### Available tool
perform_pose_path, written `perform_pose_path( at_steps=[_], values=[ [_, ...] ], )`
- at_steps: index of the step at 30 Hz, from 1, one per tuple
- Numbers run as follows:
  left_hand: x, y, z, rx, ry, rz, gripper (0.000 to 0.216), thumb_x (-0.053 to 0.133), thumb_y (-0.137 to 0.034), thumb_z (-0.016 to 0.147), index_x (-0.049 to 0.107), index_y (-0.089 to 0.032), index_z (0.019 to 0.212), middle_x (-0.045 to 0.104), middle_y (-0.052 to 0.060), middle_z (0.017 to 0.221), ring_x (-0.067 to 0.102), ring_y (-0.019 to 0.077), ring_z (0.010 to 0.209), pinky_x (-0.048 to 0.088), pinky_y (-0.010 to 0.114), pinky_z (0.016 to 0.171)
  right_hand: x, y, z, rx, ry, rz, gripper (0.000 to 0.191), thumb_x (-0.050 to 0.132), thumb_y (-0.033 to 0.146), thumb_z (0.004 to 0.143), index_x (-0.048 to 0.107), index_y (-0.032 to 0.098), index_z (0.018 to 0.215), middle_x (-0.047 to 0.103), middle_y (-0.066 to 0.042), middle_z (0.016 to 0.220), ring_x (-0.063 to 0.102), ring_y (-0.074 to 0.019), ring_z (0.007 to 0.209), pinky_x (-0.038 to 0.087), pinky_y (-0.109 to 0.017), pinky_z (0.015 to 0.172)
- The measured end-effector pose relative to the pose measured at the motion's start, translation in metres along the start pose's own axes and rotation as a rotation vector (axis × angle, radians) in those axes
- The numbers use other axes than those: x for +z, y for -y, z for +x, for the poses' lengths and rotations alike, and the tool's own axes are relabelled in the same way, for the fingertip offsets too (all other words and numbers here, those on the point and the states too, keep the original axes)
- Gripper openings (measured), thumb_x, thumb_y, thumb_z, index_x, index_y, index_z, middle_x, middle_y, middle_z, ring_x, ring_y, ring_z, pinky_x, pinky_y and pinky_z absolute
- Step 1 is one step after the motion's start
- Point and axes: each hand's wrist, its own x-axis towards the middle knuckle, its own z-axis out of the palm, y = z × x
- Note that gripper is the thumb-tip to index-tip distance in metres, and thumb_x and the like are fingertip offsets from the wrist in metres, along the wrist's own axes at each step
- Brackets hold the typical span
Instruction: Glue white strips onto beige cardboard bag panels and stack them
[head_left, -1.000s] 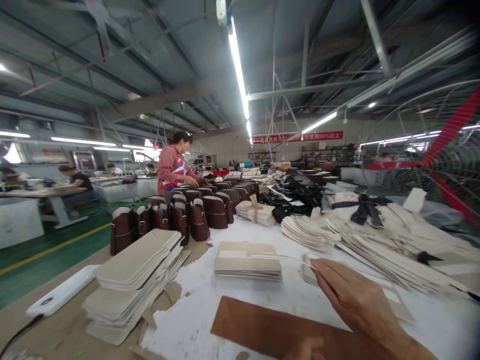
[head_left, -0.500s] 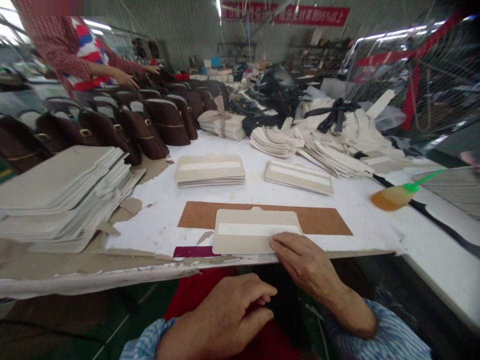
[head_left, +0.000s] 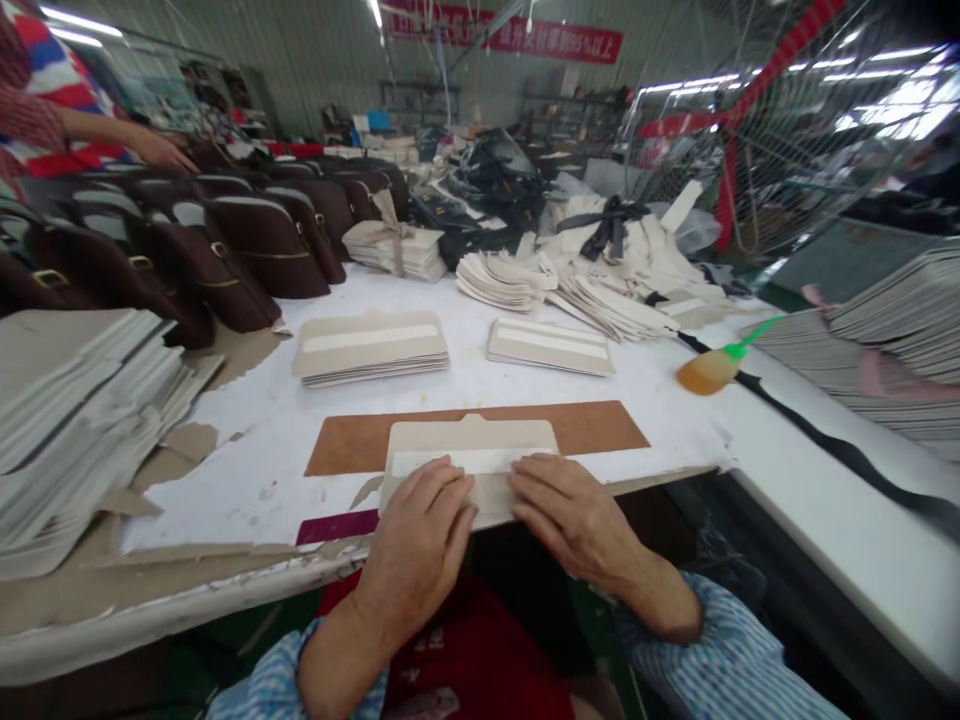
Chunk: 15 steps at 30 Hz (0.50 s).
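A beige card-like panel [head_left: 472, 434] with a small tab on its far edge lies at the table's front edge. Across it runs a white strip [head_left: 480, 461]. My left hand [head_left: 424, 535] rests on the panel's left part, fingers stretched over the strip. On the right part lies my right hand [head_left: 570, 515], fingers extended, their tips at the strip. Partly under the panel is a brown sheet [head_left: 600, 428]. A purple strip [head_left: 337, 527] sticks out at its left.
Behind are two stacks of similar panels, left [head_left: 371, 348] and right [head_left: 551, 348]. An amber squeeze bottle [head_left: 706, 372] with a green nozzle lies right. Dark brown bags [head_left: 262, 240] and a pile of beige sheets [head_left: 75, 400] stand left. Another person's hand [head_left: 161, 150] is over the bags.
My left hand has risen from below the table edge onto the panel. My right hand stays on the panel, its fingers now at the strip. The view has turned right.
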Motion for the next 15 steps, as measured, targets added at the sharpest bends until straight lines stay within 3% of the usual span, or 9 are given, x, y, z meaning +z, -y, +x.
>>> perform_pose_path(
  at_steps=[5, 11, 15],
  values=[
    [0.006, 0.008, 0.002, 0.012, 0.121, 0.022, 0.032, 0.064, -0.028, 0.100, 0.064, -0.014, 0.128, 0.068, 0.014, 0.133, 0.058, 0.0334, 0.134, 0.053, 0.057, 0.114, -0.038, -0.050, -0.029, 0.352, -0.216, -0.121, 0.021, 0.058, 0.025, 0.105, 0.075, 0.019, 0.116, 0.077, -0.013, 0.113, 0.072, -0.0269, 0.106, 0.061, -0.047, 0.096],
    [0.012, 0.007, 0.006, -0.027, 0.198, 0.042, 0.027, 0.065, -0.028, 0.099, 0.068, -0.016, 0.123, 0.067, 0.014, 0.134, 0.059, 0.0346, 0.132, 0.055, 0.059, 0.111, -0.045, -0.074, -0.061, 0.426, -0.149, -0.140, 0.021, 0.059, 0.028, 0.102, 0.079, 0.022, 0.108, 0.078, -0.010, 0.112, 0.073, -0.0270, 0.105, 0.061, -0.049, 0.097],
    [0.013, 0.009, 0.010, -0.065, 0.215, 0.055, 0.025, 0.063, -0.028, 0.099, 0.070, -0.016, 0.120, 0.067, 0.015, 0.134, 0.059, 0.0341, 0.131, 0.053, 0.058, 0.113, -0.058, -0.103, -0.077, 0.652, -0.330, -0.227, 0.025, 0.061, 0.036, 0.097, 0.078, 0.021, 0.110, 0.075, -0.012, 0.120, 0.070, -0.0299, 0.107, 0.058, -0.051, 0.097]
  ],
)
